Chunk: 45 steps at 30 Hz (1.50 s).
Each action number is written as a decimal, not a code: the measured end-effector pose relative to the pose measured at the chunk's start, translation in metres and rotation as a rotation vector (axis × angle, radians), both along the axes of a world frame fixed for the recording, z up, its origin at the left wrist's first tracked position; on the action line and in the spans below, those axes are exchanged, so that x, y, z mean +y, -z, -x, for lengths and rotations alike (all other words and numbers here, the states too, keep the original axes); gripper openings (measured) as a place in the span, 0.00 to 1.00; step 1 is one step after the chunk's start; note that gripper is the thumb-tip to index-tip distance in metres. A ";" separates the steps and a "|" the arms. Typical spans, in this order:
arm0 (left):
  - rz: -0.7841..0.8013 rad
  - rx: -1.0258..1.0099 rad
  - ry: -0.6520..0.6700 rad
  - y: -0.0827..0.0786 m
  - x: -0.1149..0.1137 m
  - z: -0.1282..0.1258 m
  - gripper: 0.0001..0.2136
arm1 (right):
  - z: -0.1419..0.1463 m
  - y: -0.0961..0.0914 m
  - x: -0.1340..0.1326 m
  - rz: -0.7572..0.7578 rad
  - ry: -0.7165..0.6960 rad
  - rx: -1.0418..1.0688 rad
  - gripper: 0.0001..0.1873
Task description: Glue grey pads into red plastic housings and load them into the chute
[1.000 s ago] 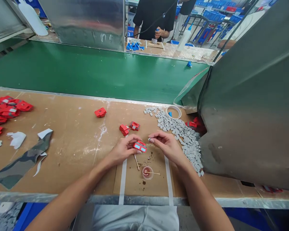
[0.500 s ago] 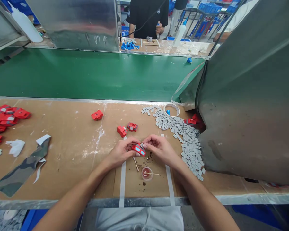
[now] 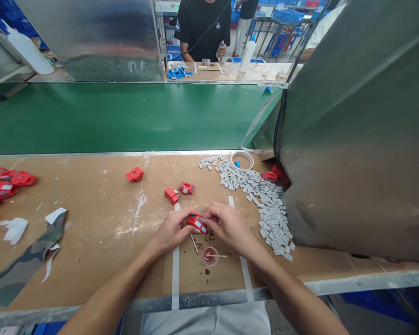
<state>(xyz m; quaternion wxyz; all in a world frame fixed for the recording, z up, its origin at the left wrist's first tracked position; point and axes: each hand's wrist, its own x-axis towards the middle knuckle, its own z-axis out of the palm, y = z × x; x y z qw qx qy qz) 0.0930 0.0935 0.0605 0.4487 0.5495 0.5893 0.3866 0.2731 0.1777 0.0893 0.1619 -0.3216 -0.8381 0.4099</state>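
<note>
At near centre, left hand [image 3: 174, 229] and right hand [image 3: 227, 226] are pinching one red part [image 3: 197, 224], red pile [image 3: 3, 182] seemingly done far left, grey chips [image 3: 261, 195] waiting.

Small red plastic piece [image 3: 196, 223], pale blue panels on top, tilted, pinched between left hand [image 3: 174, 229] and right hand [image 3: 227, 226].

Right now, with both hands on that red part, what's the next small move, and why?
Probably press the right hand gently down onto the red part: the left hand pinches it steady, and the right fingers rest on its top face.
</note>
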 end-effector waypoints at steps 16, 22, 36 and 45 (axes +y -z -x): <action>-0.278 0.300 -0.029 0.003 -0.006 0.003 0.13 | -0.002 0.003 0.009 0.411 -0.030 0.185 0.05; -0.375 0.391 0.022 -0.004 -0.007 0.010 0.11 | 0.002 0.010 0.007 0.666 -0.047 0.285 0.12; -0.537 0.531 0.067 -0.010 -0.011 0.015 0.13 | 0.010 0.018 0.004 0.685 -0.032 0.352 0.21; -0.389 0.161 -0.121 -0.011 -0.009 0.009 0.10 | 0.014 0.018 -0.002 0.809 -0.065 0.511 0.18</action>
